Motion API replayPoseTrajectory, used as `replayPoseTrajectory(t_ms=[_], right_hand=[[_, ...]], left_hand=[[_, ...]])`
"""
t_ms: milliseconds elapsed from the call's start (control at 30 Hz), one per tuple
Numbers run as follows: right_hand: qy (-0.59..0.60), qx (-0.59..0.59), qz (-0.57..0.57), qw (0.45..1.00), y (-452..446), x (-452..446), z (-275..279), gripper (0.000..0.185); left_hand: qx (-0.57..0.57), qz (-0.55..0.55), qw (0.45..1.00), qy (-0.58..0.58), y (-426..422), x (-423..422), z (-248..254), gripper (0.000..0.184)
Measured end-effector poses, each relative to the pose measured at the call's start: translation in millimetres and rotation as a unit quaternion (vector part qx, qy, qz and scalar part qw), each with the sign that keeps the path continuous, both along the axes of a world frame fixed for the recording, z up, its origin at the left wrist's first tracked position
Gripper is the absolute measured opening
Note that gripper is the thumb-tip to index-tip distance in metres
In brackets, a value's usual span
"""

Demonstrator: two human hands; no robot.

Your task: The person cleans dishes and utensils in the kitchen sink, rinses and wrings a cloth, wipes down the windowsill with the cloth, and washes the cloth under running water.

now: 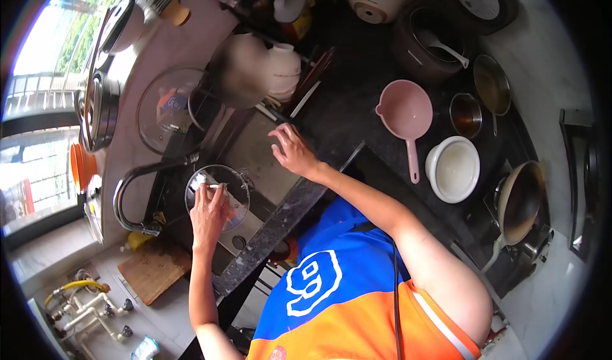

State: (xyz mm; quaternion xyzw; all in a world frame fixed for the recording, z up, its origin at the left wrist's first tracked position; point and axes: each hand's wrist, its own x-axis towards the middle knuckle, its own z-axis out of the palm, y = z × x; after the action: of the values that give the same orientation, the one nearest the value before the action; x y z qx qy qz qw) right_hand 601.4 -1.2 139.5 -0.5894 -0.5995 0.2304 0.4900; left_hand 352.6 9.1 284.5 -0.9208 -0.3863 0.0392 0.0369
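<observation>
My left hand (209, 210) is closed on a round glass lid (241, 191), its fingers gathered at the lid's middle, where the knob would be hidden under them. The lid is over the sink (260, 153), below a curved black faucet (121, 197). My right hand (295, 153) hovers over the sink's other side near the counter edge, with its fingers curved and apart and nothing in them. Behind the sink, a larger glass lid (153, 114) leans by the window ledge.
On the dark counter to the right are a pink ladle-like scoop (408, 108), a white bowl (454, 168), a small metal bowl (466, 114) and a rice cooker (427, 47). A frying pan (521, 200) sits on the stove side. A wooden cutting board (154, 274) lies left.
</observation>
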Motion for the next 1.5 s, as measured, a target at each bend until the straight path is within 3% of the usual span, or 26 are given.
replayPoseTrajectory(t_ms=[67, 133, 200, 267, 333, 367, 467, 533, 667, 867, 1033, 1233, 1367, 1500], right_hand=[[-0.101, -0.119, 0.018, 0.988, -2, 22, -20, 0.020], [-0.058, -0.102, 0.019, 0.993, -1, 43, -11, 0.010], [0.116, 0.070, -0.091, 0.987, -7, 63, 33, 0.006], [0.106, 0.150, -0.087, 0.979, -15, 93, 57, 0.006], [0.231, -0.004, -0.129, 0.964, -25, 106, 52, 0.005], [0.296, -0.020, -0.145, 0.944, -25, 114, 43, 0.009], [0.276, -0.060, -0.131, 0.950, -31, 144, 10, 0.015], [0.257, -0.151, -0.091, 0.950, -41, 161, -9, 0.016], [0.234, -0.244, -0.078, 0.938, -62, 185, -6, 0.016], [0.232, -0.240, -0.062, 0.941, -88, 201, -10, 0.016], [0.252, -0.260, -0.039, 0.931, -97, 205, -22, 0.017], [0.272, -0.285, -0.008, 0.919, -94, 209, -28, 0.019], [0.280, -0.295, 0.006, 0.913, -93, 209, -29, 0.019], [0.299, -0.327, 0.044, 0.895, -91, 212, -33, 0.021]], left_hand=[[-0.036, 0.012, 0.999, 0.009, 9, 18, -12, 0.039], [-0.028, -0.006, 0.999, 0.027, 17, 48, -13, 0.039], [-0.045, 0.005, 0.999, -0.002, 24, 85, 1, 0.038], [-0.089, 0.068, 0.991, -0.074, 28, 137, 30, 0.037], [-0.091, 0.052, 0.981, -0.161, 36, 178, 50, 0.038], [-0.084, 0.033, 0.975, -0.201, 40, 201, 58, 0.039], [-0.136, 0.004, 0.948, -0.286, 55, 279, 74, 0.032], [-0.114, -0.070, 0.942, -0.308, 76, 326, 49, 0.033], [-0.101, -0.137, 0.950, -0.263, 121, 411, 2, 0.032], [-0.073, -0.138, 0.978, -0.137, 171, 473, -72, 0.035], [-0.106, -0.133, 0.973, -0.153, 192, 495, -128, 0.037], [-0.132, -0.084, 0.985, -0.068, 201, 504, -173, 0.047], [-0.150, -0.049, 0.986, 0.053, 209, 505, -187, 0.050], [-0.161, -0.025, 0.984, 0.069, 211, 502, -200, 0.051]])
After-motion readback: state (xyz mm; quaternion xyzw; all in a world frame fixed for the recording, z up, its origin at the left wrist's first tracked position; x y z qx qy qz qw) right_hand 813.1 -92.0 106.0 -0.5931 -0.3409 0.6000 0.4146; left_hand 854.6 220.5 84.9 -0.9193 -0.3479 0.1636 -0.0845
